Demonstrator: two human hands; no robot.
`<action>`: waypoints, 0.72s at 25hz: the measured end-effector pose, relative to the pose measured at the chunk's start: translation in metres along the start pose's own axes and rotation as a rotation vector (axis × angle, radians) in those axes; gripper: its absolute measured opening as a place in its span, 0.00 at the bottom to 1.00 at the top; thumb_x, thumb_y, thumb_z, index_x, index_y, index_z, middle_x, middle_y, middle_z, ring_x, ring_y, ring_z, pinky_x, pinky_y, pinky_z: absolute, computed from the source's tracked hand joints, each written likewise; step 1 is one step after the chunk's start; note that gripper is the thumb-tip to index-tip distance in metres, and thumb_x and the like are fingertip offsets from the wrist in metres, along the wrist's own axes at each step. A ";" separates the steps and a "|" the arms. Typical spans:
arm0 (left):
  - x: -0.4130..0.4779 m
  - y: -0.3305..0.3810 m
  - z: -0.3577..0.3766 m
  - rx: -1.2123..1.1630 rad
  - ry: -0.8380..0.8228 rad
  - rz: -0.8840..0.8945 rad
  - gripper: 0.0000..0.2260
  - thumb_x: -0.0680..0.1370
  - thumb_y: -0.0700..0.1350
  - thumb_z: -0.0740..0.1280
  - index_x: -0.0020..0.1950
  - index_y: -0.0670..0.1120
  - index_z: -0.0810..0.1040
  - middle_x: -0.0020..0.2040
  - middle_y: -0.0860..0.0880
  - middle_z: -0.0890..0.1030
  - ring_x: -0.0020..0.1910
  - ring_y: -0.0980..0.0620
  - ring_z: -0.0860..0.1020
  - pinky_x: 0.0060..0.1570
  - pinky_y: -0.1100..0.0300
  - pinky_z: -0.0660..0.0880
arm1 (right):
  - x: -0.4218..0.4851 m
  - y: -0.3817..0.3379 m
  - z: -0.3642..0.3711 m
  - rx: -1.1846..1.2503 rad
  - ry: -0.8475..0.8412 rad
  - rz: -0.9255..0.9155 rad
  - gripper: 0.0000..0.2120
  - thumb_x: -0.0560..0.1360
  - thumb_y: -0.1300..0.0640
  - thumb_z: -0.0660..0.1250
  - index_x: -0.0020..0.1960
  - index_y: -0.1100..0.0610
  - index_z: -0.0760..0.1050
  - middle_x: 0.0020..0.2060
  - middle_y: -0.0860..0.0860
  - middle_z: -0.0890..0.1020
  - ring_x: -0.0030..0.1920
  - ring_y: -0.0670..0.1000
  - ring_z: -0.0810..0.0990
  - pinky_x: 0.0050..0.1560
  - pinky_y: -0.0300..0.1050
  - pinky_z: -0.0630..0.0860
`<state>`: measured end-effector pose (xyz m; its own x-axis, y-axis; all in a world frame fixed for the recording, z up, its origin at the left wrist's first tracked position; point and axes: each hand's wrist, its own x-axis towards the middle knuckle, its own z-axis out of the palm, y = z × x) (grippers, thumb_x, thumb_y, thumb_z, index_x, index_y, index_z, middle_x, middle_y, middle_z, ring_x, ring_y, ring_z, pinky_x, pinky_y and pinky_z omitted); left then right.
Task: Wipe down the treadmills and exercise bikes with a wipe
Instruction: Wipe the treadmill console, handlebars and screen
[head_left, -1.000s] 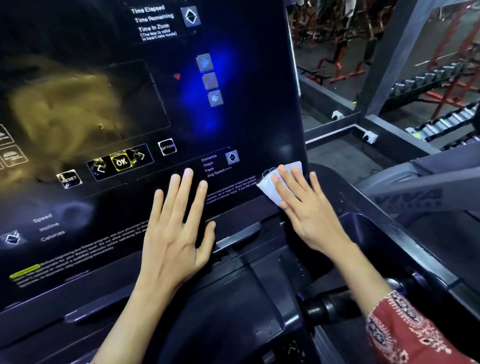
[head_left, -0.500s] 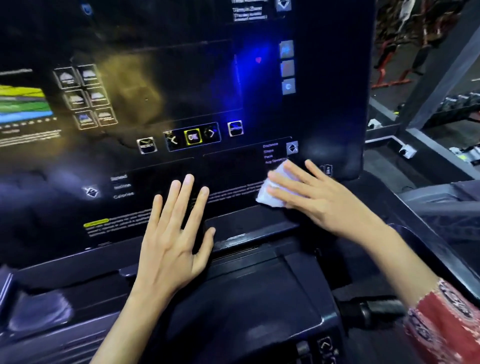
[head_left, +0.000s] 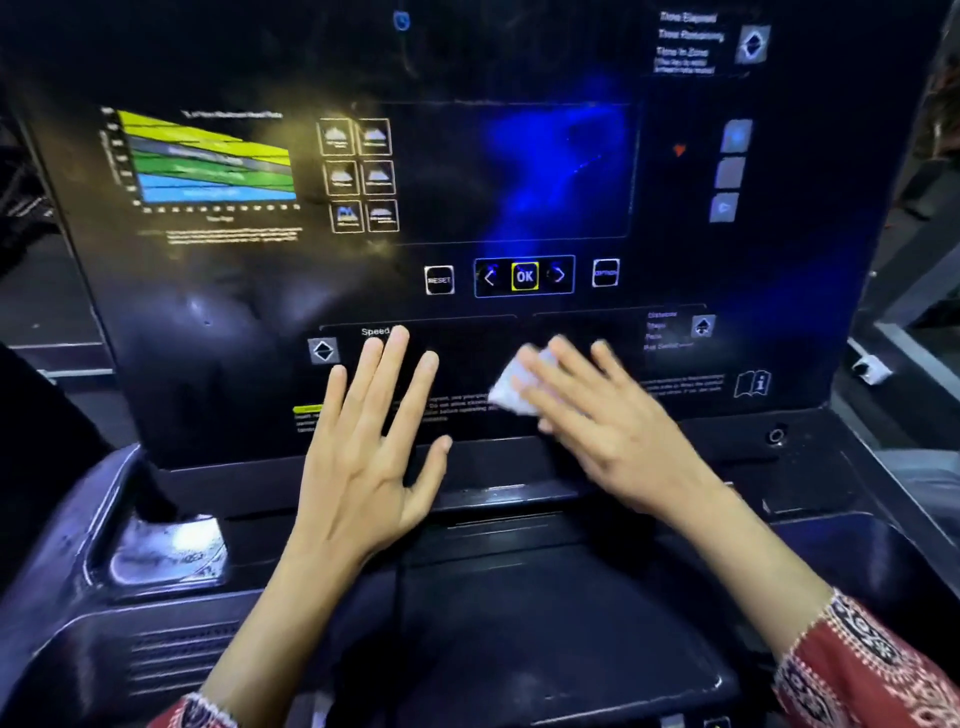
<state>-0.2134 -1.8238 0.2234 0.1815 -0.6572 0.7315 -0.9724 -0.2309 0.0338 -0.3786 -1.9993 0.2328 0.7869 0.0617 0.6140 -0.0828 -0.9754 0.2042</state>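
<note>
Right hand (head_left: 597, 431) lies flat, fingers straight and a little fanned, pressing the wipe (head_left: 511, 387) against the lower strip of the treadmill console (head_left: 234, 322) (blur smears the fingertips, so the thumb is hard to read). The white wipe peeks out to the left of those fingertips, below the OK button (head_left: 524, 276). The left hand (head_left: 374, 447) rests spread and flat on the same strip, holding nothing, just beside the wipe on its left. Here is what counts: the console runs long from side to side, the wipe sits between the hands, and a leftward pass would likely meet the left hand's thumb side first unless it lifts.
</note>
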 end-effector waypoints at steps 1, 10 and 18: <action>0.002 -0.001 0.000 -0.004 0.008 0.003 0.26 0.77 0.49 0.61 0.73 0.40 0.64 0.74 0.39 0.61 0.74 0.41 0.58 0.73 0.51 0.50 | 0.002 -0.008 0.004 0.011 -0.034 -0.111 0.18 0.81 0.59 0.56 0.70 0.60 0.64 0.70 0.53 0.65 0.71 0.57 0.65 0.74 0.51 0.52; 0.026 -0.015 -0.004 0.011 0.097 -0.027 0.27 0.76 0.50 0.62 0.73 0.41 0.64 0.74 0.37 0.62 0.74 0.40 0.58 0.73 0.49 0.51 | 0.028 -0.004 0.007 -0.113 0.176 0.220 0.21 0.83 0.56 0.52 0.73 0.62 0.59 0.72 0.54 0.61 0.77 0.51 0.49 0.76 0.56 0.45; 0.048 -0.014 -0.004 0.022 0.132 -0.002 0.27 0.76 0.50 0.61 0.73 0.39 0.64 0.73 0.37 0.61 0.74 0.39 0.58 0.72 0.46 0.52 | 0.050 0.024 -0.011 -0.071 0.293 0.543 0.22 0.84 0.55 0.49 0.75 0.61 0.58 0.75 0.55 0.58 0.76 0.57 0.52 0.75 0.55 0.42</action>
<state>-0.1916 -1.8490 0.2607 0.1611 -0.5569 0.8148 -0.9683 -0.2488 0.0215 -0.3479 -2.0172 0.2770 0.4210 -0.3737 0.8265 -0.4727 -0.8681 -0.1517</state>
